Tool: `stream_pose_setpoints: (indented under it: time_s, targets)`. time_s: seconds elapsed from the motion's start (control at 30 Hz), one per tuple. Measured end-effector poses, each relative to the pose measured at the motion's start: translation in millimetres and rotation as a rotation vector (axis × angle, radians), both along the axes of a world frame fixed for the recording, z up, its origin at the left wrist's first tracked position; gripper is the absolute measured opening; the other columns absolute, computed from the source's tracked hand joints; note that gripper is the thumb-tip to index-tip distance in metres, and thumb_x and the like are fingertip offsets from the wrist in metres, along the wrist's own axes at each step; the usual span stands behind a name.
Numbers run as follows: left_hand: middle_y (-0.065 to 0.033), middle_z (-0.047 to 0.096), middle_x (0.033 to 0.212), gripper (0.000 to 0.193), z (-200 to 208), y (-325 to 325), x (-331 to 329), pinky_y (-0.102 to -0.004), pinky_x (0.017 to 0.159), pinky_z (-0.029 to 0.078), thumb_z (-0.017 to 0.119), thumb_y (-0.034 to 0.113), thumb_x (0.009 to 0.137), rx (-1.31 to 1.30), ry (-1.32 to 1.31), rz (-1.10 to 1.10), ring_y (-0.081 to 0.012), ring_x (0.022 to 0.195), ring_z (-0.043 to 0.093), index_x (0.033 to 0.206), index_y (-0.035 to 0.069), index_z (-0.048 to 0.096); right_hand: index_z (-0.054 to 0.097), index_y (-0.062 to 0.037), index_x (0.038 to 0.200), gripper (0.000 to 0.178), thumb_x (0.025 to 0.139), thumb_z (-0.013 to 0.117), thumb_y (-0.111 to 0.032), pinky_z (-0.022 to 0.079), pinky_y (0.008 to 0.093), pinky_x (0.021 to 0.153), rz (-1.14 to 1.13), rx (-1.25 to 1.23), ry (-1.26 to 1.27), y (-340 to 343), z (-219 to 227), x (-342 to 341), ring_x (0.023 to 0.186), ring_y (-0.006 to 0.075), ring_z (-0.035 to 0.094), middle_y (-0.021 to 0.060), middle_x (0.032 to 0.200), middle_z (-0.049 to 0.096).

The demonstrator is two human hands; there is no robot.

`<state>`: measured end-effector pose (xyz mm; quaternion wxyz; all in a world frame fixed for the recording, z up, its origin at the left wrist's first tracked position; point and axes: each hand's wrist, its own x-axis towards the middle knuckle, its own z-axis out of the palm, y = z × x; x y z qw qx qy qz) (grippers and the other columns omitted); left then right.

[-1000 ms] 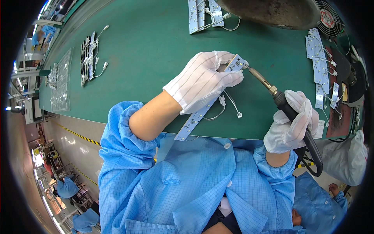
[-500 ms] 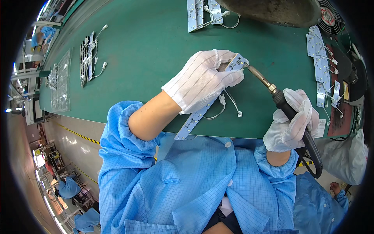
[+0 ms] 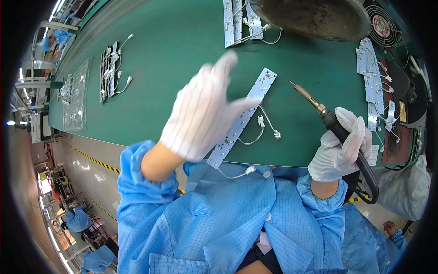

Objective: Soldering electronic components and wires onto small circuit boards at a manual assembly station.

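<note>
Green bench [image 3: 159, 82] fills most of the view; big dark hood-like thing [image 3: 315, 18] up top, R of ctr. Wired strips [image 3: 363, 61] pile up at R: leads on, but fully finished? Can't tell. Mid-bench, the LED strip [image 3: 260, 86] lies slantwise, its near end by the bench's front edge. Next, the soldering iron [image 3: 332, 121], tip clear of the strip, so no joint's getting heat this sec. L hand [image 3: 198, 114], blurry, is over the strip's L side, fingers spread, gripping nothing; contact w/ strip unclear. R hand [image 3: 328, 155] is wrapped round the iron's handle. Smallest: white plugs [image 3: 277, 134] beside the strip; wiring looks at least part done, any joints left unreadable.
</note>
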<state>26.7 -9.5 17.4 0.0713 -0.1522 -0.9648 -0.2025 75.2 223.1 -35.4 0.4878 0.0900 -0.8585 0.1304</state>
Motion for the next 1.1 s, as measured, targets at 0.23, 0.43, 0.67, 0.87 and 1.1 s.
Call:
stream_pose_setpoints:
  time_s: [0.23, 0.43, 0.67, 0.87, 1.1]
  targets:
    - [-0.0139, 0.06, 0.078, 0.046, 10.6, -21.9, 43.7, -0.0417, 0.058, 0.052, 0.064, 0.017, 0.074, -0.208, -0.369, -0.061, -0.0339, 0.073, 0.064, 0.117, 0.01, 0.05, 0.051, 0.0094, 0.106, 0.031, 0.09, 0.059, -0.016, 0.055, 0.0294, 0.065, 0.062, 0.027, -0.011, -22.2, 20.6, -3.4, 0.07, 0.0214, 0.063, 0.0135, 0.081, 0.063]
    - [-0.0167, 0.067, 0.089, 0.039, 47.7, -132.0, 9.9, -0.0335, 0.071, 0.053, 0.056, 0.019, 0.08, 0.421, -0.293, 0.234, -0.0212, 0.079, 0.065, 0.116, 0.002, 0.058, 0.043, 0.0049, 0.122, 0.039, 0.098, 0.045, -0.027, 0.054, 0.0352, 0.069, 0.082, 0.059, 0.031, -16.6, 6.4, 6.0, 0.082, 0.0251, 0.06, 0.0152, 0.092, 0.061]
    - [-0.0143, 0.066, 0.104, 0.033, 1.6, -420.3, -53.7, -0.0385, 0.085, 0.05, 0.048, 0.026, 0.085, -0.168, 0.107, 0.881, -0.0319, 0.096, 0.063, 0.109, 0.014, 0.067, 0.042, 0.0031, 0.125, 0.04, 0.092, 0.057, -0.012, 0.056, 0.0337, 0.066, 0.1, 0.015, 0.02, -19.0, 10.7, 6.3, 0.081, 0.025, 0.061, 0.016, 0.094, 0.06]
    - [-0.019, 0.065, 0.104, 0.049, -22.6, -369.1, -65.6, -0.0408, 0.087, 0.044, 0.042, 0.05, 0.09, -0.053, -0.155, 0.909, -0.0357, 0.098, 0.06, 0.098, 0.01, 0.069, 0.041, 0.0029, 0.127, 0.042, 0.091, 0.058, -0.01, 0.056, 0.0348, 0.068, 0.144, 0.077, 0.025, -21.2, 14.5, -3.0, 0.08, 0.0257, 0.062, 0.0163, 0.097, 0.059]
    - [-0.0336, 0.04, 0.131, 0.089, -9.1, -307.5, -55.3, -0.043, 0.098, 0.039, 0.06, 0.069, 0.071, -0.263, -0.258, 0.634, -0.0436, 0.119, 0.044, 0.126, 0.0, 0.044, 0.044, 0.0026, 0.124, 0.038, 0.094, 0.054, -0.018, 0.054, 0.034, 0.07, 0.146, 0.174, -0.001, -21.7, 17.6, -1.7, 0.081, 0.0247, 0.062, 0.0123, 0.092, 0.061]
